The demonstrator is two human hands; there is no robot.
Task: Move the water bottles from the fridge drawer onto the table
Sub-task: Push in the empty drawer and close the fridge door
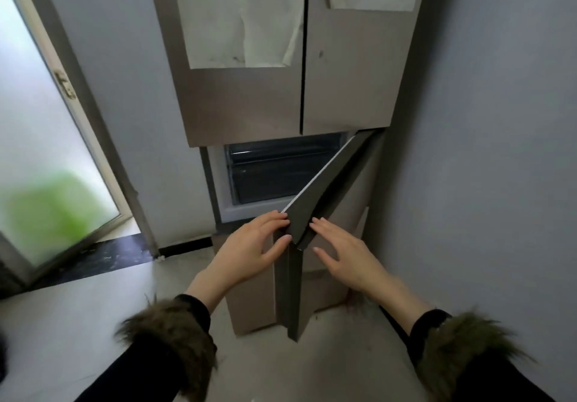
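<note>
In the head view, the step in hand is to swing the lower beige metal fridge door (331, 189) fully aside, so it is better to pull steadily at its free corner until the dark transparent fridge drawer (274, 173) behind it is clear to slide out. The left hand (249, 248) holds the door's corner with lightly bent fingers, while the right hand (340, 251) lies released, fingers straight, just beside the door's outer face; both forearms reach forward in black sleeves with brown fur cuffs (168, 323). No water bottles can be seen yet; I judge they are inside the drawer, and the table is not in view.
</note>
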